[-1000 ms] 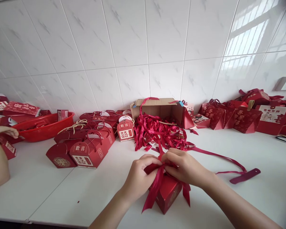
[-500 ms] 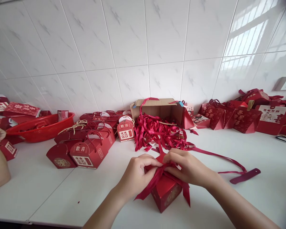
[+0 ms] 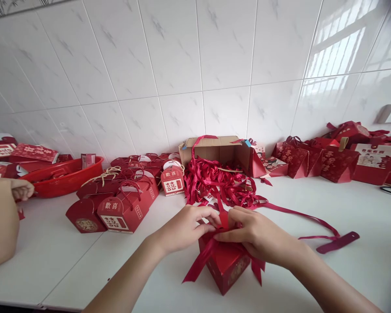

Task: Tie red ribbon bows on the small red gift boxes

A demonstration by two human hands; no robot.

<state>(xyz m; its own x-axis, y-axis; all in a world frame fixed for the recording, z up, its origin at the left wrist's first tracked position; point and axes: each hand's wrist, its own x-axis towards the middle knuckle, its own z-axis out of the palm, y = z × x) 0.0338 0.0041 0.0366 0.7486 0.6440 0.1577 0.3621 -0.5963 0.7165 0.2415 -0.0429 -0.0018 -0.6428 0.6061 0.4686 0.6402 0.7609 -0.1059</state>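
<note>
A red gift box (image 3: 230, 265) rests on the white table in front of me, a dark red ribbon (image 3: 198, 265) around its top with loose ends hanging at both sides. My left hand (image 3: 190, 228) is at the left of the ribbon's crossing, thumb and fingers pinched on it. From the right, my right hand (image 3: 247, 232) pinches the ribbon at the same spot, its forefinger and thumb close to my left fingertips. The knot or loop between the hands is mostly hidden by my fingers. A red flap stands up between them.
Behind lies a heap of red ribbon (image 3: 211, 180) spilling from a cardboard box (image 3: 211, 141). Red gift boxes (image 3: 127, 208) stand left, before a red basin (image 3: 68, 176). Red bags (image 3: 340, 163) line the right. At far left is another person's hand (image 3: 22, 189). A purple strip (image 3: 338, 242) lies right.
My left hand's fingers have lifted and spread slightly at the knot, while my right thumb has moved left across the ribbon. The other person's arm has come further into view.
</note>
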